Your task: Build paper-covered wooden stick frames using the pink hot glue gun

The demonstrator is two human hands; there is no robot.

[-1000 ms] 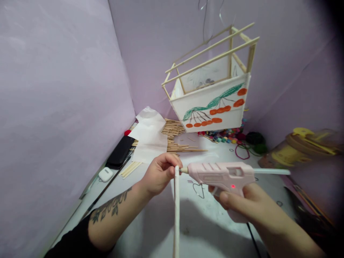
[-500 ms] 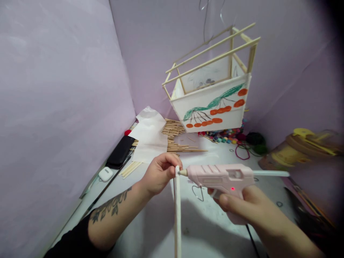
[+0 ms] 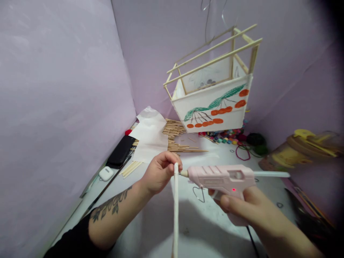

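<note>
My left hand (image 3: pixel 160 172) is closed, pinching the far end of a thin white-covered stick piece (image 3: pixel 176 211) that runs down toward the bottom of the view. In my right hand (image 3: pixel 242 206) is a pale pink hot glue gun (image 3: pixel 221 176), its red light lit and a clear glue stick (image 3: pixel 271 174) poking out of the back. The nozzle points left and sits right beside the stick's far end, close to my left fingertips. Whether the tip touches the piece, I cannot tell. What lies underneath my left fingers is hidden.
A stick-framed box (image 3: pixel 215 104) with painted orange berries hangs tilted above the back. Behind my left hand lie white paper (image 3: pixel 150 136) and wooden sticks (image 3: pixel 180 143). A black case (image 3: pixel 120 152) and white earbud case (image 3: pixel 106 173) lie left; a lidded cup (image 3: pixel 290 152) stands right.
The white-covered piece has turned slightly in my left fingers and its near end has shifted left. The glue gun has moved very slightly right. Both hands keep their grip.
</note>
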